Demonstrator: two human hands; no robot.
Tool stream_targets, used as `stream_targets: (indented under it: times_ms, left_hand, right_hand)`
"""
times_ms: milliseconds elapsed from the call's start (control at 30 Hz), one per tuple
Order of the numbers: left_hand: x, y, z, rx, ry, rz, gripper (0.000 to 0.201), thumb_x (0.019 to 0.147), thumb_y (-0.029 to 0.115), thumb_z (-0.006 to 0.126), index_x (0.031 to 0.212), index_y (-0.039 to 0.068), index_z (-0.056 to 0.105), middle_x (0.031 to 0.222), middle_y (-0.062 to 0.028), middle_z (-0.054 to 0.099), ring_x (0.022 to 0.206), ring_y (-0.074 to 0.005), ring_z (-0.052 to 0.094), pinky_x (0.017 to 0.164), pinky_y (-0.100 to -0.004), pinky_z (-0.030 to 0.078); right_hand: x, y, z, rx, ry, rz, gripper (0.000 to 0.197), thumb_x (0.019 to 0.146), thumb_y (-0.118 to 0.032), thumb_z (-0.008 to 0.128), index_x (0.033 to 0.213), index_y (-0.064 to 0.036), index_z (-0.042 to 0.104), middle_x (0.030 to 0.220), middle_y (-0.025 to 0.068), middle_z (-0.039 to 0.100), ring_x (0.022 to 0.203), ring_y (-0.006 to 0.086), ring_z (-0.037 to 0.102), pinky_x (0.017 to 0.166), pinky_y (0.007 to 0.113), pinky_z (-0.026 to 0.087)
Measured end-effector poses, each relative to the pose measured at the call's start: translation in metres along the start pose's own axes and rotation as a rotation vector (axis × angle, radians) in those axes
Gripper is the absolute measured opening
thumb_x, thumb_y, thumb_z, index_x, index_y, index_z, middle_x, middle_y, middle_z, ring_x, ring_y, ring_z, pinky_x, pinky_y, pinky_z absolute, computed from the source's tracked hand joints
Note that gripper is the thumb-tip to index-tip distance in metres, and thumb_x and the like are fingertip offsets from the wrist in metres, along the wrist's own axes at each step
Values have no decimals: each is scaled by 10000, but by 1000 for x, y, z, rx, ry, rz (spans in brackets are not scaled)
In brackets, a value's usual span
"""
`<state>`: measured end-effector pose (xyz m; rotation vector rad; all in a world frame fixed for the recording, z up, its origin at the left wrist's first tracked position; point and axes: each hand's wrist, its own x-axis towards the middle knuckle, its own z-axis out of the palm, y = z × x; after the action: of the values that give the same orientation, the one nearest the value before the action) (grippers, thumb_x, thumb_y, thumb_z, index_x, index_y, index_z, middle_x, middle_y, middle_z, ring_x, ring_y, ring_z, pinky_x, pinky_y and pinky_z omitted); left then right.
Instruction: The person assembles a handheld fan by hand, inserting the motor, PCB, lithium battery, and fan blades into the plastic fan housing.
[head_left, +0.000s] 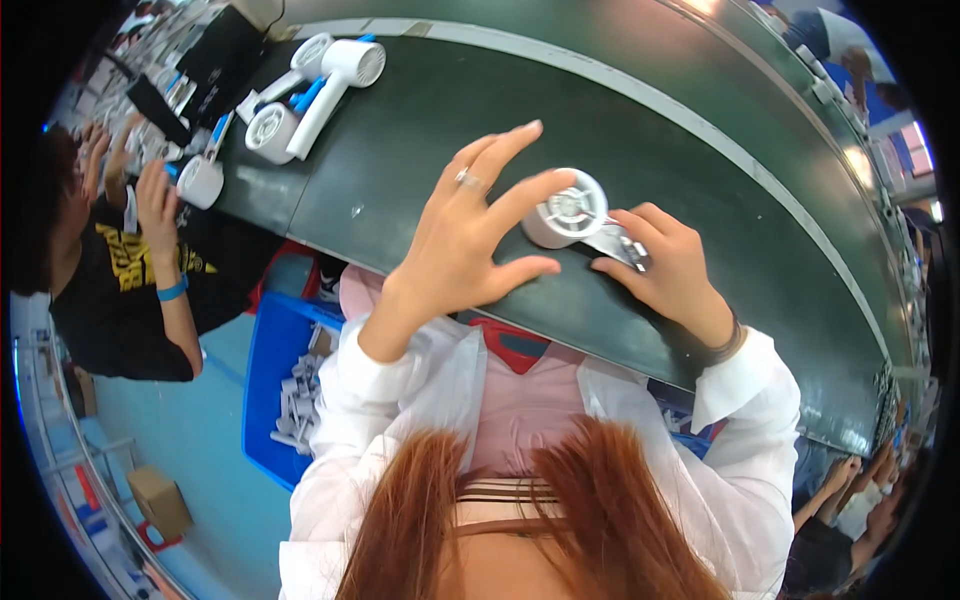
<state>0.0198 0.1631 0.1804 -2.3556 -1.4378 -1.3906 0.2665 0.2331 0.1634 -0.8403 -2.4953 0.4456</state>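
A white handheld fan point(567, 212) lies over the dark green work surface in front of me, its round grille facing up. From its head a short handle part runs right, with wires and small metallic parts showing. My right hand point(664, 262) is closed round that handle part, thumb on the near side and fingers on the far side. To the left, my left hand point(455, 235) is spread wide, a ring on one finger. Its index fingertip reaches the rim of the fan head, perhaps touching it; the thumb stays apart from the fan.
Several white fans point(318, 95) with blue parts are grouped at the far left of the work surface point(420, 120). A blue bin point(268, 370) with white plastic parts stands on the floor at my left. Close by on the left sits a co-worker in a black shirt point(130, 290).
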Motion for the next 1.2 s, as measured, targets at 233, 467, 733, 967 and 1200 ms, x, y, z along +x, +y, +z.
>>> stream_targets:
  times_ms: [233,467,733,967,1200]
  left_hand:
    - [-17,-21,-5,-256,-264,-171,635,575,149,865,1162,44,646,1055,-128,640,910,-285,636,805,-338,514]
    - [-24,-22,-2,-233,-168,-182,617,551,131,864,1119,1,659,1038,-156,637,877,-264,643,783,-314,512]
    - [-21,-12,-4,-126,-169,-188,586,576,232,862,1063,-27,665,1037,-187,640,905,-288,650,786,-334,521]
    - [3,-8,-5,-100,-287,-108,446,637,205,799,1011,-7,681,1046,-165,646,935,-311,626,816,-370,499]
    - [9,-4,0,-89,-442,-118,251,633,32,686,883,50,682,985,-118,661,847,-300,624,726,-357,500]
  right_hand:
    - [18,0,15,261,-57,-220,625,626,-233,863,1155,4,626,999,143,641,845,270,641,716,321,514]
    - [-2,19,-5,378,-63,-50,555,639,-184,838,1122,11,647,865,112,628,722,205,590,622,280,458]
    - [19,0,-24,374,43,-158,250,714,-37,759,940,-15,655,691,83,568,529,193,506,477,272,385]
    - [22,-16,-27,432,-93,-54,193,704,-25,713,864,-6,606,689,72,563,525,164,471,496,253,350]
    - [13,-26,-13,434,-153,2,299,669,-85,804,741,-44,517,626,64,521,486,205,461,470,289,374]
